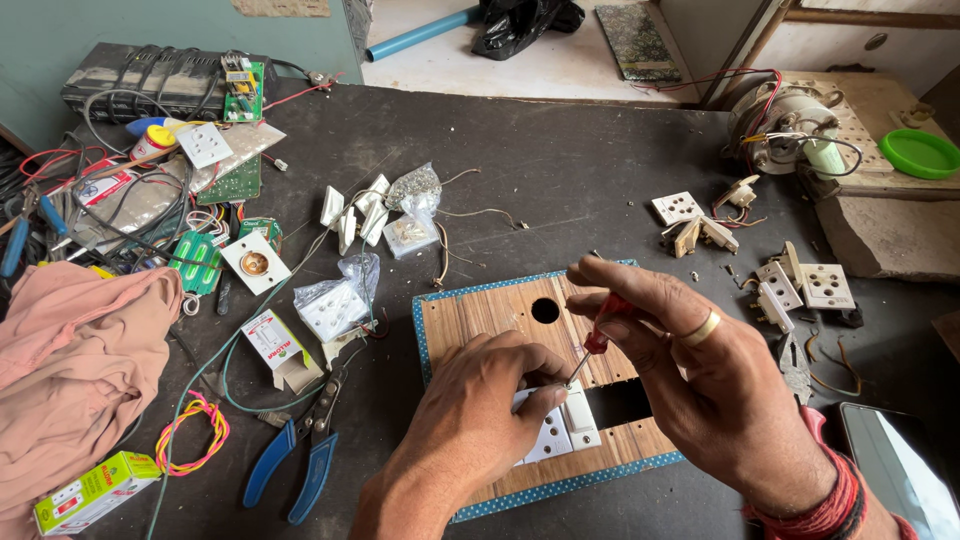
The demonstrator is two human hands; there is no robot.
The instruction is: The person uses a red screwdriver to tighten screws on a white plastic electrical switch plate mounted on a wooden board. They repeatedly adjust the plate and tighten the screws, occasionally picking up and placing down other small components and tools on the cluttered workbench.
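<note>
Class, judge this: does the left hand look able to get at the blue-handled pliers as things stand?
Probably yes: the pliers lie uncovered on the table beside the left hand, but it must first leave the white socket.

The right hand point(700, 370) pinches a red-handled screwdriver point(598, 335), its tip at a white plastic switch plate point(560, 425) steadied by the left hand point(480, 420) on a wood-grain rectangular board point(500, 315).

Dark worktable point(560, 170) with wooden board point(490, 315), pliers point(300, 450)
</note>
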